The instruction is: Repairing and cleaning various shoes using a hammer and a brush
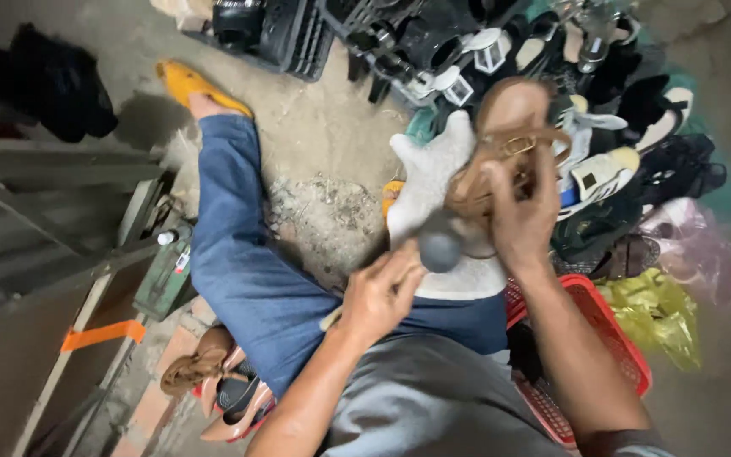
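My right hand (pixel 521 210) grips a tan strappy sandal (pixel 505 135) with a metal buckle, held up over my lap against a grey-white cloth (pixel 433 178). My left hand (pixel 382 292) is closed on the thin handle of a tool whose round dark head (pixel 441 247) touches the sandal's lower edge; the tool is blurred. The cloth drapes over my knee beneath the sandal. My leg in blue jeans (pixel 243 262) stretches out to a foot in a yellow slipper (pixel 192 85).
A heap of mixed shoes (pixel 619 101) lies at the upper right, with black crates (pixel 272 30) behind. A red plastic basket (pixel 619 338) and a yellow bag (pixel 653 313) sit at my right. Tan and pink heels (pixel 226 393) lie at lower left by a metal frame (pixel 61 228).
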